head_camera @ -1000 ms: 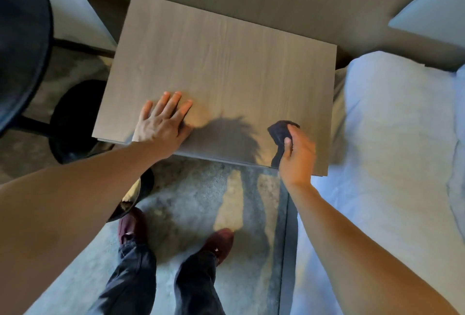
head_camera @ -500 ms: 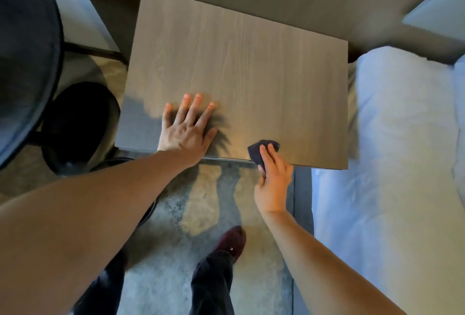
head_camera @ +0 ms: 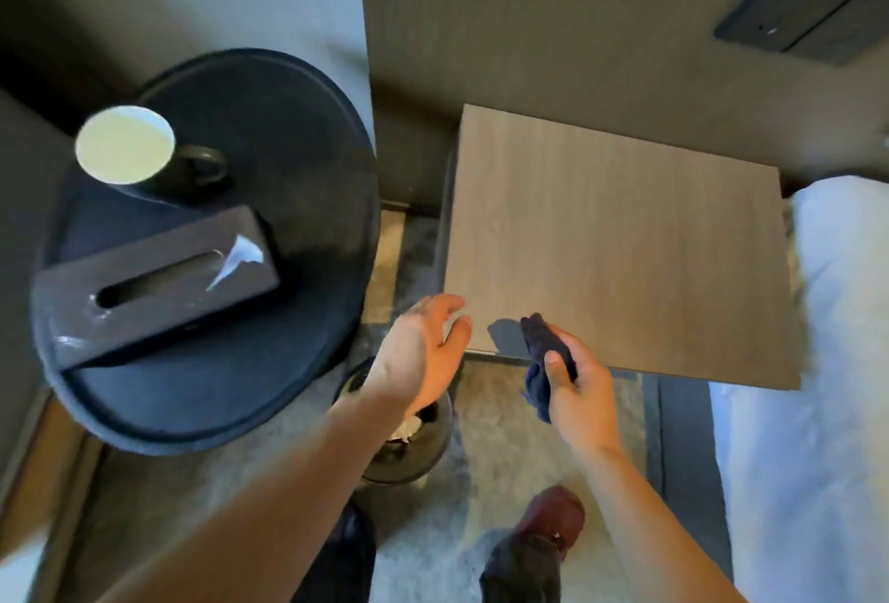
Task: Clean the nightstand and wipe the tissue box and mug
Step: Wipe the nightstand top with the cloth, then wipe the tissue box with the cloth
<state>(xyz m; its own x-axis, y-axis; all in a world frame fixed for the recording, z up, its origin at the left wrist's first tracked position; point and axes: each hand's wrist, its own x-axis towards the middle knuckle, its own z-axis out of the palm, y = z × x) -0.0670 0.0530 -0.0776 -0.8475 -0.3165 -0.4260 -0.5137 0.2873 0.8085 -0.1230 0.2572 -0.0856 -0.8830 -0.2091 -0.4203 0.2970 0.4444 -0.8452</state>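
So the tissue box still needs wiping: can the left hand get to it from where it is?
Probably yes. The left hand is open and empty, and nothing stands between it and the tissue box on the round black stool.

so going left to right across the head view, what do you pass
white-lined dark mug → dark rectangular tissue box on the round black stool → open left hand → right hand gripping a dark blue cloth → grey wood-grain nightstand top → pale bedding
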